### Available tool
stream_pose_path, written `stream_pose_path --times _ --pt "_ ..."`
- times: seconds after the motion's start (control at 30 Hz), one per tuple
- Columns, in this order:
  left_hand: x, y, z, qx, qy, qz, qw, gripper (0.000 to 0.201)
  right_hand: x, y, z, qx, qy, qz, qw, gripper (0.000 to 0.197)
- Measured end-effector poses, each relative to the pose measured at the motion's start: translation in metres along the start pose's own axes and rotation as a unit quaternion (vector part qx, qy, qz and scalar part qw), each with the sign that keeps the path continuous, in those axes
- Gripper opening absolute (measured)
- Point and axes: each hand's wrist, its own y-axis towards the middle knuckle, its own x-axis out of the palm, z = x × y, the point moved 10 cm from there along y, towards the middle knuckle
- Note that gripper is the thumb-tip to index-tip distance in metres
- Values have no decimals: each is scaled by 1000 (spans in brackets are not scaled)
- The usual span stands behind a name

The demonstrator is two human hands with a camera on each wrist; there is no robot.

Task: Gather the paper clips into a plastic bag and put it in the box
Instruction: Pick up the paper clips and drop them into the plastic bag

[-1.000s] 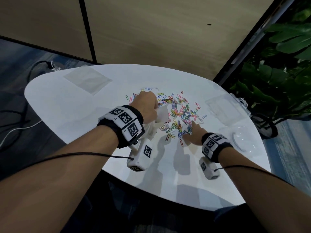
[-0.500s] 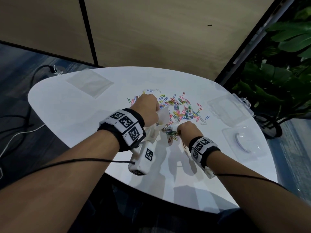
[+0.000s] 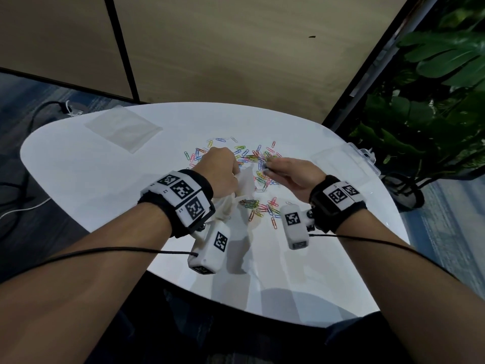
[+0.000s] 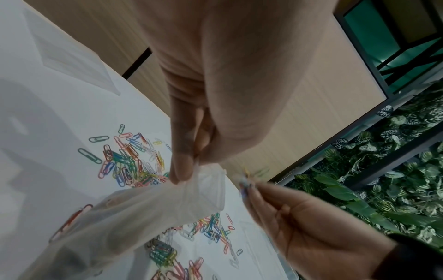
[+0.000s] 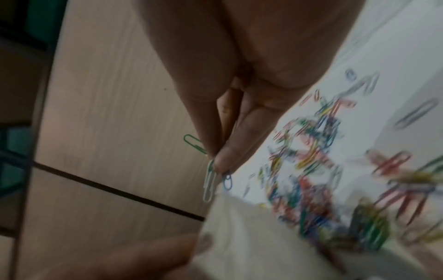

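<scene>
Many loose paper clips (image 3: 258,177) around bag (image 3: 245,179)

Paper clips (image 3: 258,164) on table (image 3: 105,179)

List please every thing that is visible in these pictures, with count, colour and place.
Small wire paper clips: many, mixed colours, table middle; a few pinched in right hand.
Held clear plastic bag: one, left hand grips its mouth.
Flat clear plastic bag: one, far left of table.
Clear plastic box: one, right table edge.
White oval table: one.
Green leafy plant: right, beyond the table.
Left hand: grips bag.
Right hand: pinches clips.
</scene>
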Motion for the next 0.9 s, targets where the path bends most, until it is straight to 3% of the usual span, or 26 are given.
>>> stream_pose_path --times 0.13,0.2,0.27,0.33,0.4,0.43,0.5,0.63,0.67,0.77,0.8,0.83,0.9 --pt "2 1 2 -3 -4 11 1000 32 29 -17 -3 -31 -23 -4 999 6" --pt "2 1 1 -9 -18 18 1000 28 34 -21 -2 -85 -165 12 982 11" --pt "1 1 -1 -17 -36 26 999 25 47 -30 -11 -178 -374 31 910 6" --pt "-1 1 0 -17 -41 31 999 24 73 -40 -10 -237 -539 -13 808 17" --pt "-2 1 1 -13 -37 31 999 25 94 -47 -3 -236 -644 -87 722 27" --pt "-2 1 0 -14 -35 30 999 26 97 -49 -3 -228 -662 -107 706 29" --pt "-6 1 -3 -16 -29 31 999 27 95 -51 -14 -236 -645 -120 717 28" --pt "-17 -2 -8 -16 -21 22 999 33 50 -35 -36 -222 -538 -57 811 19" --pt "-22 -4 -11 -18 -19 23 999 33 31 -25 -31 -195 -559 -36 805 24" --pt "-43 -9 -23 -19 -16 44 999 33 -42 6 24 -8 -733 -5 680 94" --pt "-52 -11 -28 -19 -18 54 998 31 -61 10 43 33 -755 -4 654 109" --pt "-60 -14 -34 -20 -22 64 998 30 -72 11 58 47 -765 -10 642 117" --pt "-74 -19 -46 -25 -35 80 996 28 -74 15 75 28 -754 -11 657 114"
